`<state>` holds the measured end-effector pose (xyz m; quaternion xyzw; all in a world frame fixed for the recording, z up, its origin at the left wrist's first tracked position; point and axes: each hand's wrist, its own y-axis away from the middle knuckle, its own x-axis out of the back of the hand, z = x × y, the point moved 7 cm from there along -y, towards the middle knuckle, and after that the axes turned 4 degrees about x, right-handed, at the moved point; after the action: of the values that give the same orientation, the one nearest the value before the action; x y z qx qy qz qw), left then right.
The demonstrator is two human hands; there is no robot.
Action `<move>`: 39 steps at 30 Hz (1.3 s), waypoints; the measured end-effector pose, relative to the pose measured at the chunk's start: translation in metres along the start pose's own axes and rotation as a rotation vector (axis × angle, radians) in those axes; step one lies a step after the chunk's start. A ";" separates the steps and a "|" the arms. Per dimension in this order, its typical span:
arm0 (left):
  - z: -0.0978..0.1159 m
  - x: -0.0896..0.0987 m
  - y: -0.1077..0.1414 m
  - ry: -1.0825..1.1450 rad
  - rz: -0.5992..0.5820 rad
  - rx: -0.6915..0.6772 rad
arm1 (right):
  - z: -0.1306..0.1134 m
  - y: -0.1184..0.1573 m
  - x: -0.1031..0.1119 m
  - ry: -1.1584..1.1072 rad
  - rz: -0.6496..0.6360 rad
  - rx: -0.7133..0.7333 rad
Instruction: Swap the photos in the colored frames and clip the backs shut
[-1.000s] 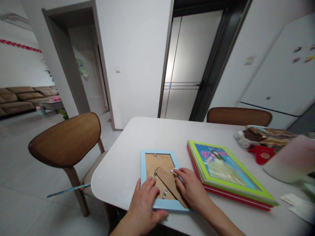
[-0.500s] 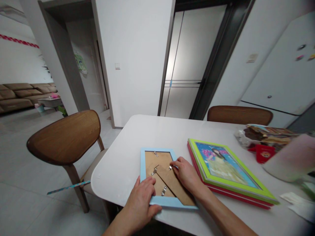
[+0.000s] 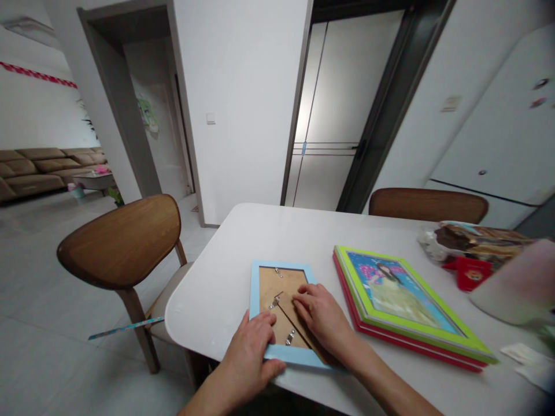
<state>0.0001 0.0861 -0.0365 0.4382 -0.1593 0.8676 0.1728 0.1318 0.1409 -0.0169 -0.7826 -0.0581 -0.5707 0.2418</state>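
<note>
A light blue picture frame (image 3: pixel 255 289) lies face down near the table's front edge, its brown backing board (image 3: pixel 277 280) and several metal clips showing. My left hand (image 3: pixel 254 341) rests on the frame's lower left corner, fingers spread over the board and thumb on the bottom edge. On the right part of the backing, my right hand (image 3: pixel 323 315) has its fingers bent together; whatever is at the fingertips is hidden. A narrow stand strip runs diagonally down the board, partly under my right hand.
Right of the blue frame, a green picture frame (image 3: pixel 368 306) lies on red ones on the white table (image 3: pixel 277 231). Beyond are a red packet (image 3: pixel 473 273), plastic bags and a pale container (image 3: pixel 511 286). Wooden chairs stand left (image 3: pixel 125 240) and behind right (image 3: pixel 427 204).
My right hand has moved slightly left over the backing and now covers the clip its fingers were at. My left hand keeps its place on the frame. The view has shifted slightly.
</note>
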 end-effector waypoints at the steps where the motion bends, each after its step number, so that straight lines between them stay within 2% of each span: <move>1: 0.000 0.000 0.000 0.006 0.003 0.000 | -0.007 -0.004 -0.002 -0.029 -0.004 0.005; 9: 0.004 0.004 -0.001 0.076 0.038 -0.025 | -0.040 -0.031 -0.026 -0.108 -0.041 0.028; 16: 0.006 0.008 -0.003 0.086 0.046 -0.027 | -0.051 -0.031 -0.030 -0.162 -0.122 0.130; 20: 0.003 0.005 -0.002 0.127 0.053 -0.038 | -0.035 -0.034 -0.027 -0.145 -0.107 0.081; 25: -0.002 0.002 0.000 0.151 0.057 -0.031 | 0.014 -0.057 -0.027 -0.046 -0.015 -0.179; 28: -0.003 0.003 0.000 0.154 0.056 -0.022 | 0.032 -0.070 -0.035 0.001 -0.012 -0.287; 34: -0.002 0.002 0.001 0.128 0.035 -0.001 | 0.037 -0.081 -0.046 0.030 -0.023 -0.355; 39: -0.001 0.003 0.001 0.136 0.044 0.003 | 0.028 -0.083 -0.035 -0.009 -0.020 -0.319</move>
<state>-0.0028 0.0862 -0.0343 0.3750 -0.1555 0.8992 0.1632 0.1134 0.2322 -0.0294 -0.8129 0.0246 -0.5718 0.1083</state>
